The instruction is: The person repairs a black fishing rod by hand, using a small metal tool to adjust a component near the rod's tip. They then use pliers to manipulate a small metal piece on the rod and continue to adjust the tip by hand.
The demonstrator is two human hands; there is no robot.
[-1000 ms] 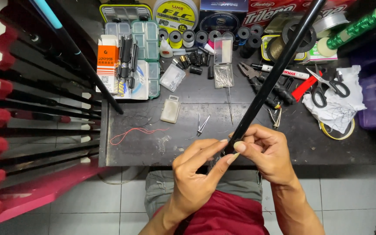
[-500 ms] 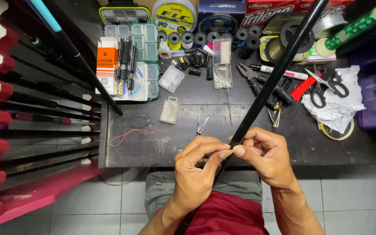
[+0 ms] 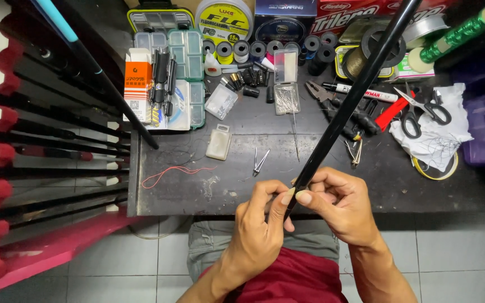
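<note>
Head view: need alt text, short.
Both hands, left and right, pinch the lower end of a long black rod that slants up to the right over a dark workbench. On the bench lie scissors, line spools, a red thread and tackle boxes; more rods sit racked at left.

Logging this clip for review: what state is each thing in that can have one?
Black rod: tilted, lower end pinched by both hands.
Left hand: fingers closed on the rod.
Right hand: fingers closed on the rod.
Scissors: blades apart.
Clear tackle box: lid shut.
Red thread: lying loose.
</note>
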